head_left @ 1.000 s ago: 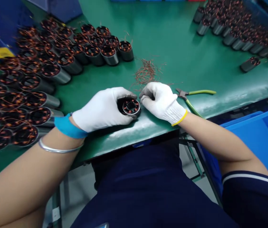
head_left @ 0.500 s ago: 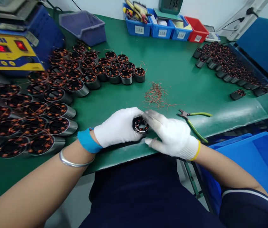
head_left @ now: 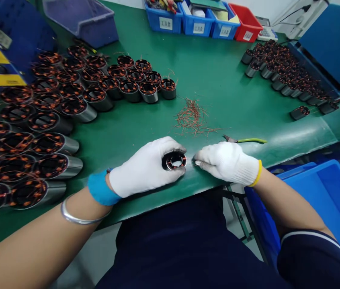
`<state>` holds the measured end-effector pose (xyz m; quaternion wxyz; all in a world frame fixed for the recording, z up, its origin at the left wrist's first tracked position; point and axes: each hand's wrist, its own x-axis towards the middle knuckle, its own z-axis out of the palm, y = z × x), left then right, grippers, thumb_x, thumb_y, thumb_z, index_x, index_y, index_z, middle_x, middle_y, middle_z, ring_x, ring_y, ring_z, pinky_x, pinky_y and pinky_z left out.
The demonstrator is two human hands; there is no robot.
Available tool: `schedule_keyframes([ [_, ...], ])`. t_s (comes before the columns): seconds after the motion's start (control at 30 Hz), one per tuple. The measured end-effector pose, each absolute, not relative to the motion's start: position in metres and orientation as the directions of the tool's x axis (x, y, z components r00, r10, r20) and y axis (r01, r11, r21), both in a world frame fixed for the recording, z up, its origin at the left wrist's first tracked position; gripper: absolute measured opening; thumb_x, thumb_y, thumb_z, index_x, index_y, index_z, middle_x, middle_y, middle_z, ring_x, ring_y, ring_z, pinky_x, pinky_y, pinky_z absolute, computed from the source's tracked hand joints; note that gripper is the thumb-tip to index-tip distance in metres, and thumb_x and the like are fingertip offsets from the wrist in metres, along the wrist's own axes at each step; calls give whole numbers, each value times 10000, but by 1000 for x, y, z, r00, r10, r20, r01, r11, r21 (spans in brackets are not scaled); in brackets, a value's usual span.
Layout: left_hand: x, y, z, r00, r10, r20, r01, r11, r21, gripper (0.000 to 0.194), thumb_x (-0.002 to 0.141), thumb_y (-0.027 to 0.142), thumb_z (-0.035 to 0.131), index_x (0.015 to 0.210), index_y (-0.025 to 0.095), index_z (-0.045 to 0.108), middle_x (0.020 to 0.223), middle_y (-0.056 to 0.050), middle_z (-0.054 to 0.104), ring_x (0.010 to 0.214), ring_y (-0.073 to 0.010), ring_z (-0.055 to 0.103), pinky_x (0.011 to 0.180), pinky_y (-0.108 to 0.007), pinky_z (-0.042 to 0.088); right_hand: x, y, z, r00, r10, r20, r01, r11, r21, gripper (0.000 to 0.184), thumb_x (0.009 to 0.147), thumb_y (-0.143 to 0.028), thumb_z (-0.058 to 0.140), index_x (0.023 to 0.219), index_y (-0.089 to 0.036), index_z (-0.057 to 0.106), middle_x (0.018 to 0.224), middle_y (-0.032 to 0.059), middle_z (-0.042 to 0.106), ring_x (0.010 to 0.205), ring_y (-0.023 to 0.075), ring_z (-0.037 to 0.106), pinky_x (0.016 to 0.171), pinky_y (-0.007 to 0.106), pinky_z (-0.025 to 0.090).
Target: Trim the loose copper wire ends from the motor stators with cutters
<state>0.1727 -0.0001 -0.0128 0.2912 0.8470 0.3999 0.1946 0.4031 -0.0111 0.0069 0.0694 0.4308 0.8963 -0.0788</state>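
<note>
My left hand [head_left: 147, 168], in a white glove, is wrapped round a wound motor stator [head_left: 167, 161] near the front edge of the green table. The stator's open end, with copper windings inside its rim, faces up toward me. Just to its right, apart from it, is my gloved right hand [head_left: 228, 162]. Its thumb and fingertips are pinched together; whatever they may hold is too small to name. Diagonal cutters [head_left: 251, 140] with green handles lie behind the right hand, which hides part of them. A loose heap of copper wire clippings [head_left: 191, 116] lies beyond the stator.
Many similar stators [head_left: 78, 108] stand in rows at left, and another group [head_left: 287, 72] fills the back right. A purple bin [head_left: 97, 30], blue tool boxes [head_left: 165, 24] and a red box [head_left: 245, 28] line the back. A blue crate [head_left: 323, 192] is below the table at right.
My right hand has drawn away from the stator to the right, its fingers now pinched, covering one cutter handle. The left hand still holds the stator. The view has shifted slightly.
</note>
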Motion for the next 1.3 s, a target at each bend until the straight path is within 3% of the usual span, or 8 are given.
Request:
schedule_keyframes([
  [0.1,176,1,-12,599,795,95,574,-509,642,284,717,281,623,980,171,620,945,-44,650,848,-178,607,781,-304,497,417,-12,20,-621,775,-120,783,619,-55,372,899,-440,506,1151,-209,652,1083,109,678,945,282,626,799,413,436],
  [0.23,178,2,-12,587,806,75,585,-487,648,238,708,298,623,916,185,604,881,-25,635,782,-169,595,718,-294,487,411,-11,10,-691,693,205,673,720,-168,844,698,-768,573,1270,-147,554,1288,182,550,1254,377,436,1052,551,313],
  [0.37,176,2,-14,582,809,79,591,-489,642,272,724,336,626,939,171,598,880,-32,625,772,-167,592,693,-289,475,388,-10,-24,-714,671,198,619,738,-269,407,937,-489,406,946,-158,642,975,122,650,1018,255,565,1073,506,318],
  [0.53,177,0,-17,607,783,135,556,-540,632,263,745,302,602,970,166,596,914,-50,611,812,-171,576,746,-307,473,386,-9,-33,-692,684,231,540,703,-462,263,943,-304,409,815,-193,609,819,43,644,799,171,583,1095,458,334],
  [0.67,185,-3,-18,592,789,161,554,-544,630,137,689,238,563,814,187,540,818,-36,550,731,-167,516,664,-312,444,390,-10,-18,-660,740,126,531,579,-618,248,905,-276,458,715,-183,585,733,29,615,734,151,561,830,328,470],
  [0.83,193,-6,-23,579,786,217,543,-570,616,135,662,172,532,781,203,476,804,-31,510,718,-168,476,651,-319,422,392,-13,-8,-561,825,-72,599,345,-722,247,882,-296,505,710,-163,621,712,8,600,648,114,521,617,252,406],
  [1.13,192,-9,-35,611,728,311,535,-669,515,80,735,159,494,794,207,471,839,-54,504,763,-192,478,695,-358,435,405,0,4,-592,701,-398,301,-266,-916,394,840,-521,528,1008,-167,570,871,69,672,741,144,635,683,299,532],
  [1.3,191,-10,-32,657,699,281,527,-693,492,57,766,161,515,805,192,487,868,-90,525,798,-211,481,709,-377,444,386,2,-12,-609,672,-421,416,-181,-891,291,747,-374,723,822,-135,576,687,-1,609,568,82,553,573,226,488],
])
